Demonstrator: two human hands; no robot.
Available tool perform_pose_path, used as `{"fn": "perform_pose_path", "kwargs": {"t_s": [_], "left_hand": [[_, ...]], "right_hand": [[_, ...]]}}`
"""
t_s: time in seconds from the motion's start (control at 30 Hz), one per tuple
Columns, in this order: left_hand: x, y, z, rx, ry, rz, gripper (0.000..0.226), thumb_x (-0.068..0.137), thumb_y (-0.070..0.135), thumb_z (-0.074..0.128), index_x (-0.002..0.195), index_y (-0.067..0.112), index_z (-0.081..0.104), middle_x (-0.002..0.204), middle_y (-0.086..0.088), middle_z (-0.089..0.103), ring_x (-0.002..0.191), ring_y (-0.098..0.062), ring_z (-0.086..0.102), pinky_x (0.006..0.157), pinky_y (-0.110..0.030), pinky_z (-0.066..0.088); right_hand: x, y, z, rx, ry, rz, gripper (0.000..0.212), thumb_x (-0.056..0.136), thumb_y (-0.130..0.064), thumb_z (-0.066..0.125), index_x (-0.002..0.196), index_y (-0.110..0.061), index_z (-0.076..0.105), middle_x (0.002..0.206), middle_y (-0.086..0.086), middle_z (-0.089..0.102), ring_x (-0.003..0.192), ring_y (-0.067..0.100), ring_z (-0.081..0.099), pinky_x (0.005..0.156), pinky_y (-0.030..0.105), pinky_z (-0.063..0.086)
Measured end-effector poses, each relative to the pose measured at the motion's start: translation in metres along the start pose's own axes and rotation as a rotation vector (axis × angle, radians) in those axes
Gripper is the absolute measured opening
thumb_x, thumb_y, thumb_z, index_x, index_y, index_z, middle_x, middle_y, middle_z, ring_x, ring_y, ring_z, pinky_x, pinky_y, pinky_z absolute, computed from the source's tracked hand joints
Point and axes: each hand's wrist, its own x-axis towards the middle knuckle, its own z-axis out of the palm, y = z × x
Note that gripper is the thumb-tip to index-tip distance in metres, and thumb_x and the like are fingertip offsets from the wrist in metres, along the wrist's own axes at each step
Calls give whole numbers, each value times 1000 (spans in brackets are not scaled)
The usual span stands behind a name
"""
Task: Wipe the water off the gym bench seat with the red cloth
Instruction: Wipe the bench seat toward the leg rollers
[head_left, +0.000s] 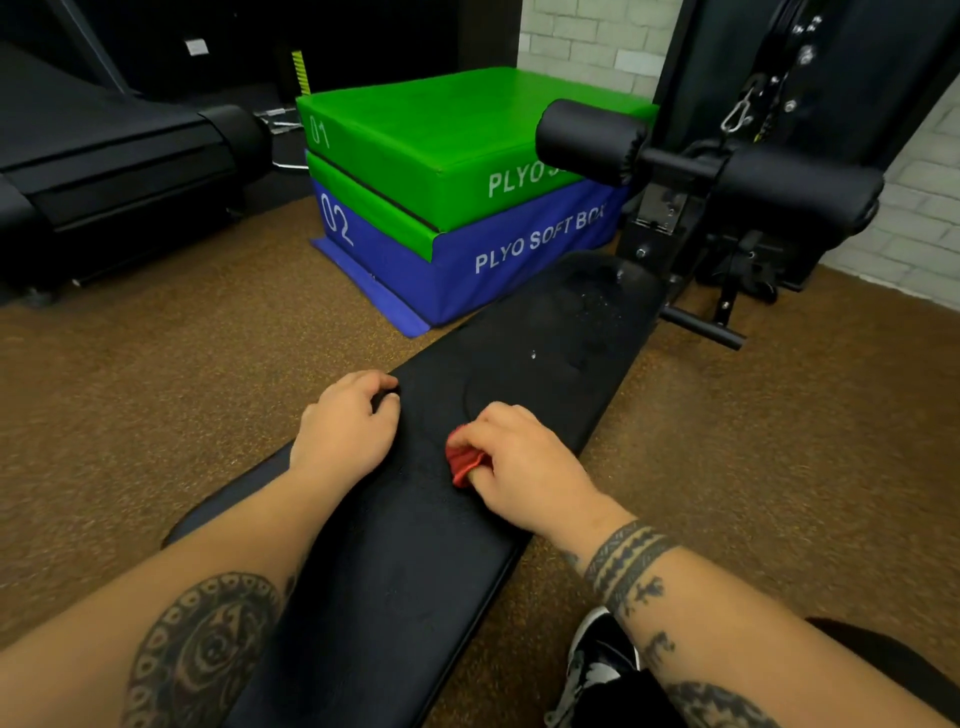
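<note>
Right hand pinches the cloth on the bench.
The bench runs away rightward, water at its far end; left hand curls round its left edge.

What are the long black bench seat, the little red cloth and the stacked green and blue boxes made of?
Long black padded bench seat: probably vinyl or leatherette over foam; smooth, faint sheen, water beads sit on it.
Small red cloth: soft textile, bunched in folds.
Green box and blue box: seemingly vinyl-covered foam; glossy, printed SOFT BOX.

Green box reads "01", "PLYO"; blue box "02", "PLYO SOFT BOX".
</note>
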Motion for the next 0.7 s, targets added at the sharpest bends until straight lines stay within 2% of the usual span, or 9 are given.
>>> {"fn": "perform_pose_path", "kwargs": {"t_s": [0.1, 0.27, 0.37, 0.47, 0.6, 0.7], "left_hand": [[-1, -4, -1, -13, -1, 9, 30, 95, 35, 49, 121, 31, 65, 133, 9, 60, 124, -17, 54, 105, -44, 42], [-2, -2, -1, -10, 5, 9, 30, 95, 36, 49, 120, 31, 66, 132, 9, 61, 120, -19, 56, 103, -46, 44], [-3, 1, 0, -4, 14, -14, 31, 96, 39, 47, 119, 30, 65, 131, 8, 61, 119, -20, 56, 102, -46, 44], [-3, 4, 0, 7, 17, -22, 31, 97, 40, 44, 118, 30, 64, 130, 8, 61, 119, -21, 56, 101, -45, 43], [-3, 1, 1, 14, 15, -5, 32, 97, 39, 44, 120, 30, 63, 132, 7, 60, 122, -21, 54, 103, -46, 42], [-2, -4, 3, 11, 15, 15, 32, 97, 36, 45, 121, 29, 64, 135, 6, 60, 125, -21, 54, 104, -46, 42]], "right_hand": [[-2, 13, -3, -32, 145, 95, 26, 83, -22, 61, 107, -28, 68, 101, -2, 54, 97, 26, 54, 87, 39, 51], [-7, 48, -27, -155, 198, 374, 20, 84, -20, 58, 103, -24, 65, 102, 4, 51, 94, 33, 59, 82, 40, 53], [-5, 52, -43, -143, 213, 544, 24, 88, -17, 55, 109, -22, 63, 109, 6, 50, 98, 36, 59, 85, 41, 51], [8, 18, -38, -115, 241, 439, 30, 86, -15, 52, 113, -22, 63, 112, 8, 52, 98, 38, 59, 88, 44, 52], [29, -35, -4, -98, 101, 205, 29, 88, -17, 53, 116, -20, 60, 116, 9, 50, 101, 37, 55, 86, 45, 49], [46, -40, 12, -190, 59, 148, 27, 93, -17, 53, 120, -17, 55, 120, 10, 47, 105, 35, 52, 79, 44, 48]]}}
